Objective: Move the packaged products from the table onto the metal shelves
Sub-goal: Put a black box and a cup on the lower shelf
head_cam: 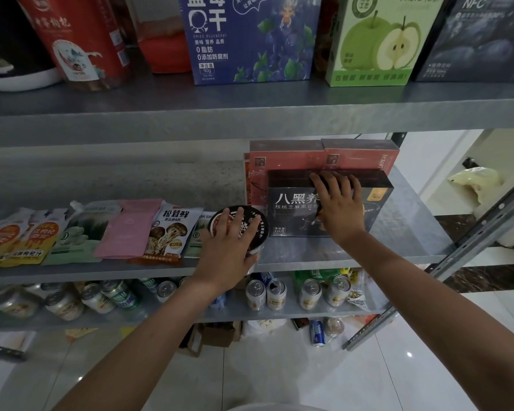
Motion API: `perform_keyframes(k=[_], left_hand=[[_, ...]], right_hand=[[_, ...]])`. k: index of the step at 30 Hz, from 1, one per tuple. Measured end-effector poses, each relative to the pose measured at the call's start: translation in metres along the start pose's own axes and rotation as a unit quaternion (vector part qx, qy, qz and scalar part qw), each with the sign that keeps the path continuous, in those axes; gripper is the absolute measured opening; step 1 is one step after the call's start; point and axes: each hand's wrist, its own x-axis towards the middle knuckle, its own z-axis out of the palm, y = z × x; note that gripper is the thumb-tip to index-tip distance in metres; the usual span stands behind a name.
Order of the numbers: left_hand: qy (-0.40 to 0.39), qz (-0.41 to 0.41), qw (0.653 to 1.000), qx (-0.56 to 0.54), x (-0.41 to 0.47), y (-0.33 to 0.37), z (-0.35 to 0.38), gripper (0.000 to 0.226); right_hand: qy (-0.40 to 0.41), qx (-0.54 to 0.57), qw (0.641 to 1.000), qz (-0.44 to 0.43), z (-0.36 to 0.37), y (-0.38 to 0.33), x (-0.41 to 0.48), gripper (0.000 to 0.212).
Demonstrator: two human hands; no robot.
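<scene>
**Inspector:** State of the hands?

**Assessor:** The left hand point(229, 250) grips the round black noodle cup with a printed lid point(250, 223) from above, fingers spread across the lid. The right hand point(340, 206) curls its fingers over the top edge of the black rectangular cardboard box with white lettering point(291, 215). Both items are on the middle grey metal shelf point(404, 232).

**Inspector:** Hazards?

**Assessor:** The cup sits at the shelf's front lip. If let go there, it may tip onto the drink cans point(255, 293) below. The upright box touches the salmon-red cardboard boxes point(285, 157), and a hard shove could topple them backwards.

**Inspector:** Counts?

**Assessor:** One cup, one black box, two red boxes for certain, and at least six flat printed pouches point(172, 229) on the left.
</scene>
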Motion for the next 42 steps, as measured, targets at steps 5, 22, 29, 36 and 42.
perform_keyframes(k=[5, 22, 29, 36, 42], left_hand=[[0.011, 0.001, 1.000, 0.001, 0.006, 0.000, 0.003, 0.073], [0.029, -0.028, 0.999, -0.003, 0.045, -0.003, 0.010, 0.073], [0.032, -0.047, 0.998, -0.008, 0.064, -0.011, 0.011, 0.075], [0.042, -0.056, 0.998, -0.009, 0.069, -0.011, 0.013, 0.074], [0.044, -0.056, 0.998, 0.000, 0.071, -0.016, 0.016, 0.074]], right_hand=[[0.009, 0.001, 1.000, 0.002, 0.005, 0.002, 0.004, 0.104], [0.019, 0.001, 1.000, 0.002, 0.012, 0.002, 0.008, 0.100], [0.008, 0.025, 1.000, -0.001, 0.011, 0.002, 0.008, 0.104], [0.005, 0.018, 1.000, 0.001, 0.009, 0.002, 0.008, 0.106], [-0.006, 0.019, 1.000, 0.003, 0.008, 0.001, 0.007, 0.105]])
